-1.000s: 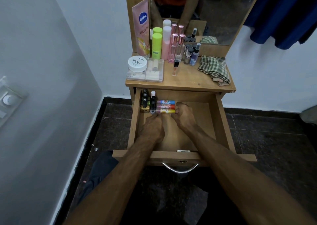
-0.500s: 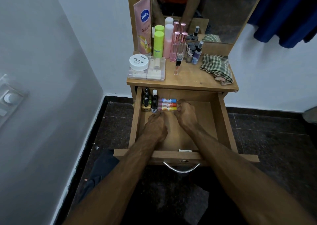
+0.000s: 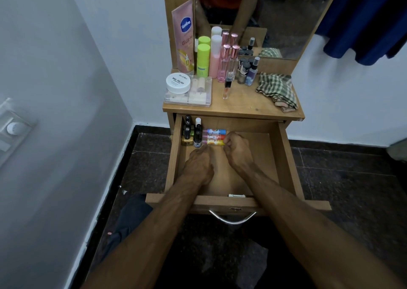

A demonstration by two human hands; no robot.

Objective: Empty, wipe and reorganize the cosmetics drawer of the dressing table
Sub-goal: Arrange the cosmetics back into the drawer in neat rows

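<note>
1. The drawer (image 3: 286, 163) is pulled out wide under the dressing table (image 3: 246, 107), and both hands are inside it, at the back left part.
2. The right hand (image 3: 236, 150) has its fingers curled; the tips meet the near end of the yellow tube (image 3: 212, 142) and seem to pinch it, though the contact itself is half hidden by the knuckles.
3. The left hand (image 3: 199, 164) lies low with fingers reaching forward to the same tube, near the small dark bottle (image 3: 197, 137). Whether it holds anything I cannot tell — the back of the hand covers the fingertips.
4. Three tubes lie side by side: the blue tube (image 3: 214, 131) behind, the red tube (image 3: 214, 137) in the middle, the yellow one in front. Left of them stand the nail polish bottles (image 3: 187, 130), tight in the corner.
5. I judge these tubes light, round and smooth, so they will roll easily; better to press them by the two ends than by the middle. The little glass bottles are top-heavy and may tip over if pushed high up.
6. On the top wait the lotion tube (image 3: 184, 37), the white jar (image 3: 178, 83) on a clear box (image 3: 199, 94), and the checked cloth (image 3: 276, 91) — still to sort.
</note>
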